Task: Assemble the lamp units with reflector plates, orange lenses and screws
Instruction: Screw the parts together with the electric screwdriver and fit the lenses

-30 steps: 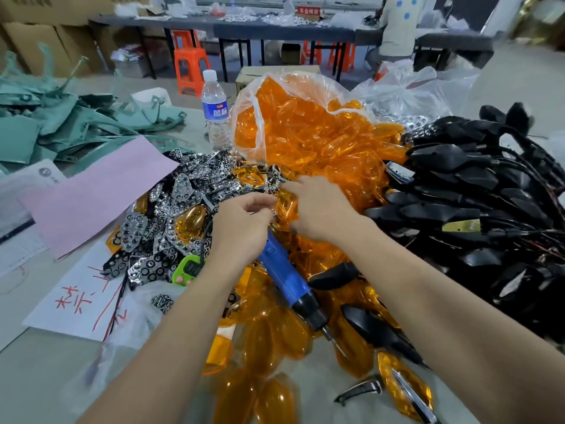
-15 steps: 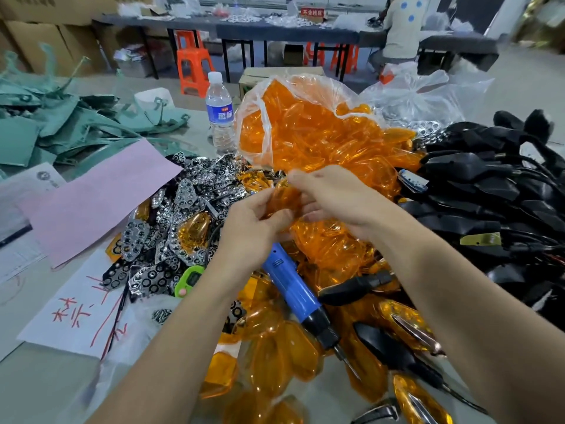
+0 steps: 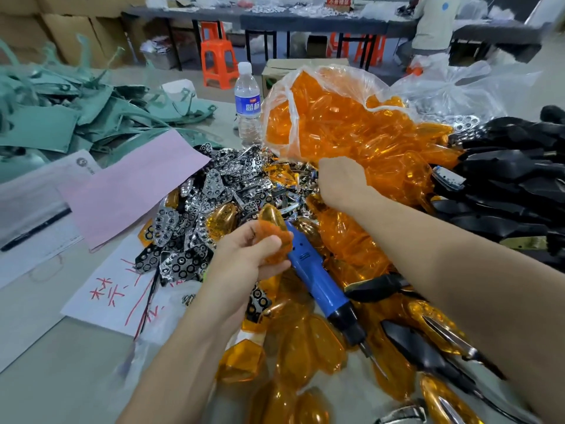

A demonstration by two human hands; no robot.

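Worktable (image 3: 46,347) heaped with lamp parts. Left hand (image 3: 244,261), just below centre, pinches one translucent orange plastic lens (image 3: 276,234) between thumb and curled fingers, and the lens sits raised above the pile. Right hand (image 3: 342,185) is at 1 o'clock from the left, knuckles up. Its fingers curl down into the heap at the mouth of the clear plastic bag of orange lenses (image 3: 336,123); whether it grips anything cannot be told.

Blue-bodied electric screwdriver (image 3: 315,280) lies on loose lenses just beside the left hand, bit pointing toward 5 o'clock. Pile of shiny chrome reflector plates (image 3: 214,191) at 11 o'clock of the left hand. Black plastic lamp housings (image 3: 504,185) stacked at 3 o'clock. Clear water bottle with blue label (image 3: 248,105) stands upright at 12 o'clock, beside the bag. Pink paper sheet (image 3: 137,185) at 9 o'clock, green scraps (image 3: 61,117) beyond at 10 o'clock.
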